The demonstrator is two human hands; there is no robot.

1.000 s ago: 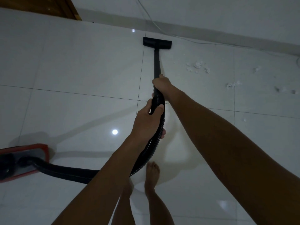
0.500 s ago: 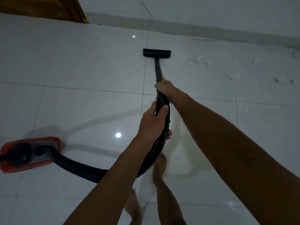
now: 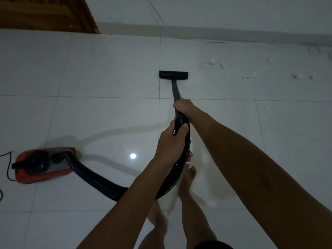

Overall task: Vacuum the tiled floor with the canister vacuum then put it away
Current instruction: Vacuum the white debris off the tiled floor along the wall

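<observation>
On glossy white tiles, red canister vacuum (image 3: 44,165) (black ribbed hose), flat black nozzle (image 3: 173,75)

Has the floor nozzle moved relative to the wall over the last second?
Yes. The floor nozzle has pulled back from the baseboard toward the person; a wider strip of tile now separates them.

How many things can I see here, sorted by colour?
Red: 1, the canister
Black: 3, the floor head, wand and ribbed hose
White: 1 scatter of fluff bits on the tiles
Brown: 1 wooden door
Total: 6
</observation>
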